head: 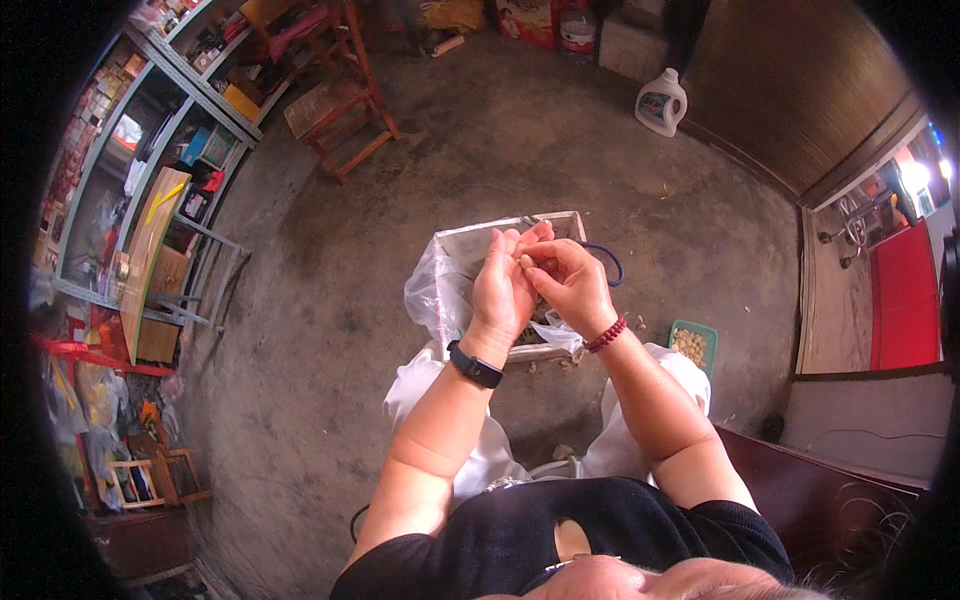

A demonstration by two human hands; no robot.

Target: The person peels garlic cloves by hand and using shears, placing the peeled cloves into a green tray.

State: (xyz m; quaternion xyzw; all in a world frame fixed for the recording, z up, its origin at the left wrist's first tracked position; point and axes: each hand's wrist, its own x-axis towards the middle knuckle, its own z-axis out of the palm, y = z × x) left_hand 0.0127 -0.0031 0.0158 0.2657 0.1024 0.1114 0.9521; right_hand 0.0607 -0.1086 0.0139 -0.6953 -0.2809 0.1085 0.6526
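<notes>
My left hand (pixel 501 289) is held palm up above an open box (pixel 459 244) with a pale rim, its fingers slightly curled. My right hand (pixel 574 281) meets it from the right and pinches a small pale piece (pixel 527 261), perhaps a nut or clove, between thumb and index finger over the left palm. Whether anything else lies in the left palm cannot be told. A clear plastic bag (pixel 431 292) hangs over the box's left side. The box's contents are mostly hidden by my hands. At the right, a green tray (pixel 712 337) holds several small pale pieces (pixel 688 345).
Small scraps (pixel 574 358) lie on the concrete floor near the box. A dark blue cord loop (pixel 616 262) stands at its right. Farther off are a white jug (pixel 661 103), a wooden chair (pixel 330 112) and metal shelving (pixel 154 56) on the left.
</notes>
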